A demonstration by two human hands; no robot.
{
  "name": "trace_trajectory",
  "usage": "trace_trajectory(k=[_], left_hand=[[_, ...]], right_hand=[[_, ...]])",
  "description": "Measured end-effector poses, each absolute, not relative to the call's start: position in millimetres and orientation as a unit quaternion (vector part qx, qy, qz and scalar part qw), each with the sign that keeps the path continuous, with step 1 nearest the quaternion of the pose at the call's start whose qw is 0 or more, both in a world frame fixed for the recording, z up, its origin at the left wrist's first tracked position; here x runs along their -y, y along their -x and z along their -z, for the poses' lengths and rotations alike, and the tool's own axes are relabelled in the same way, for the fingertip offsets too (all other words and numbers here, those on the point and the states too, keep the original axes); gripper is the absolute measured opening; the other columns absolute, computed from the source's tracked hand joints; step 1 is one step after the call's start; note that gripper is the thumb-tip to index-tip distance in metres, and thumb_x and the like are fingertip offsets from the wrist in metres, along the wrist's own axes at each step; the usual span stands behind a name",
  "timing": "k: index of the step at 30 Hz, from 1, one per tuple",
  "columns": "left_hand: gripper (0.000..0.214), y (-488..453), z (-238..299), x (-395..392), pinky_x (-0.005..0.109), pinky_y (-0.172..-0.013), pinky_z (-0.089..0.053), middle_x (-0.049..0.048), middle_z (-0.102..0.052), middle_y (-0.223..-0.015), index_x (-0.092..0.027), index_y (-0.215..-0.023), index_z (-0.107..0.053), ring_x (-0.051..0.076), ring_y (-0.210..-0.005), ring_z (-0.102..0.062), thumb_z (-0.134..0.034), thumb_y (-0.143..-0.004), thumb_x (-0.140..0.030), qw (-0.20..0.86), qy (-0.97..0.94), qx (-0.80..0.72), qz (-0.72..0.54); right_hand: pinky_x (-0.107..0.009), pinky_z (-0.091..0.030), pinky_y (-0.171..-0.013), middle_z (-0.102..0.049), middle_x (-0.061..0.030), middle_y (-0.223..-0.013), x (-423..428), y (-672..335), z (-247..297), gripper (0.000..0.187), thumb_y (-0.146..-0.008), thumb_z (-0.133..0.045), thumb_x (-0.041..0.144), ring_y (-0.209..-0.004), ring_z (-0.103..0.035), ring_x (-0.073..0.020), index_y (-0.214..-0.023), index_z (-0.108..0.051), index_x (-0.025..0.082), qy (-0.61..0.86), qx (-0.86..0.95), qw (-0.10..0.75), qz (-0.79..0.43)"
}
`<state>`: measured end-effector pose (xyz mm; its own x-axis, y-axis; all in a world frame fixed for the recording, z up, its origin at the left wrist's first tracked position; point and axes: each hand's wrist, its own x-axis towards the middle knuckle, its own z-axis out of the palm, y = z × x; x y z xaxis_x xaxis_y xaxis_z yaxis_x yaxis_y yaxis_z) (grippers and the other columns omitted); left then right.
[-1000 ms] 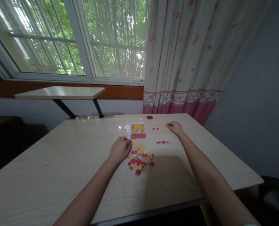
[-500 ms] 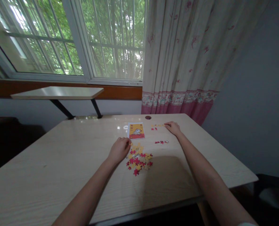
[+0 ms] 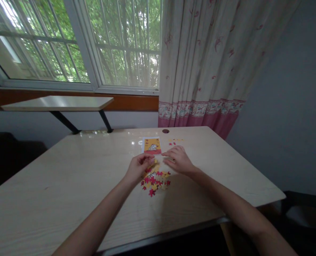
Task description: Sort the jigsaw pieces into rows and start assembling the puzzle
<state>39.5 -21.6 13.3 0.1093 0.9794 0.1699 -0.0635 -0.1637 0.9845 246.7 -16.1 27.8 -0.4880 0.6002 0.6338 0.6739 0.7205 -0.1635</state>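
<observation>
My left hand (image 3: 141,166) is pinched at the top left of a loose pile of red and yellow jigsaw puzzle pieces (image 3: 154,182). A small yellow puzzle piece (image 3: 156,161) shows at its fingertips. Facing it from the right, my right hand (image 3: 179,160) has thumb and fingers apart with nothing visible between them. Just beyond both hands lies a picture card (image 3: 151,145) with a white animal on yellow and red. Several yellow pieces (image 3: 178,139) form a row to the card's right, with red pieces (image 3: 172,144) below them. My right hand hides the area under it.
The pale wooden table (image 3: 88,177) has a round cable hole (image 3: 166,131) near its back edge. A raised shelf (image 3: 59,103) on black supports stands at the back left. Behind the table hang a curtain (image 3: 200,71) and a barred window (image 3: 126,46).
My right hand has left the yellow row and come left and nearer, towards my left hand, its fingers now apart. My left hand has shifted slightly. The whole view has moved a little.
</observation>
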Motion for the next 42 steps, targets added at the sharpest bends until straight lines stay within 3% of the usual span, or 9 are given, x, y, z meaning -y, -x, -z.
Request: trace_trajectory(k=[5, 13, 25, 30, 34, 42], left_hand=[[0.026, -49.5, -14.5, 28.1, 0.022, -0.056, -0.042, 0.0003, -0.062, -0.064, -0.014, -0.07, -0.064, 0.01, -0.058, -0.054, -0.077, -0.055, -0.031, 0.541, -0.515, -0.387, -0.54], [0.023, -52.0, -17.7, 30.1, 0.021, -0.058, -0.041, -0.0003, -0.063, -0.063, -0.014, -0.069, -0.065, 0.01, -0.058, -0.055, -0.078, -0.055, -0.027, 0.558, -0.503, -0.384, -0.537], [0.027, -50.1, -9.8, 26.5, 0.02, -0.059, -0.044, 0.001, -0.065, -0.066, -0.014, -0.074, -0.065, 0.009, -0.06, -0.058, -0.079, -0.055, -0.026, 0.6, -0.494, -0.374, -0.507], [0.028, -44.4, -5.8, 21.6, 0.02, -0.051, -0.041, 0.0009, -0.064, -0.06, -0.013, -0.076, -0.066, 0.009, -0.052, -0.055, -0.076, -0.056, -0.03, 0.557, -0.503, -0.425, -0.506], [0.028, -33.9, 2.4, 12.0, 0.021, -0.048, -0.039, 0.0028, -0.064, -0.062, -0.012, -0.078, -0.068, 0.011, -0.051, -0.054, -0.072, -0.059, -0.032, 0.479, -0.527, -0.48, -0.511], [0.022, -15.1, 5.8, 1.9, 0.025, -0.054, -0.042, 0.0045, -0.066, -0.064, -0.014, -0.076, -0.069, 0.015, -0.058, -0.057, -0.065, -0.062, -0.03, 0.352, -0.601, -0.533, -0.48]], right_hand=[[-0.033, -0.032, -0.081, -0.067, -0.0028, -0.081, 24.8, -234.3, -22.6, 0.027, -0.079, -0.059, 0.045, -0.082, -0.052, -0.0168, -0.093, -0.068, 0.024, 0.342, 0.848, 0.395, 0.086], [-0.032, -0.032, -0.079, -0.067, -0.0005, -0.077, 23.0, -234.6, -19.6, 0.02, -0.081, -0.058, 0.04, -0.078, -0.051, -0.0147, -0.089, -0.069, 0.024, 0.304, 0.849, 0.414, 0.128], [-0.033, -0.031, -0.081, -0.066, -0.0009, -0.076, 23.0, -232.7, -12.6, 0.018, -0.081, -0.059, 0.04, -0.078, -0.053, -0.0145, -0.081, -0.068, 0.024, 0.32, 0.859, 0.388, 0.095], [-0.032, -0.035, -0.083, -0.067, -0.0046, -0.088, -20.4, -278.0, -19.2, 0.018, -0.083, -0.056, 0.034, -0.089, -0.055, -0.0167, -0.086, -0.068, 0.021, 0.444, 0.826, 0.345, 0.042], [-0.033, -0.037, -0.088, -0.067, -0.0091, -0.099, -73.3, -331.0, -15.9, 0.023, -0.085, -0.05, 0.027, -0.096, -0.056, -0.0196, -0.095, -0.068, 0.018, 0.602, 0.762, 0.24, 0.025], [-0.031, -0.04, -0.09, -0.066, -0.0104, -0.105, -105.0, -352.5, 4.7, 0.025, -0.083, -0.051, 0.019, -0.099, -0.058, -0.02, -0.101, -0.068, 0.016, 0.596, 0.781, 0.186, -0.02]])
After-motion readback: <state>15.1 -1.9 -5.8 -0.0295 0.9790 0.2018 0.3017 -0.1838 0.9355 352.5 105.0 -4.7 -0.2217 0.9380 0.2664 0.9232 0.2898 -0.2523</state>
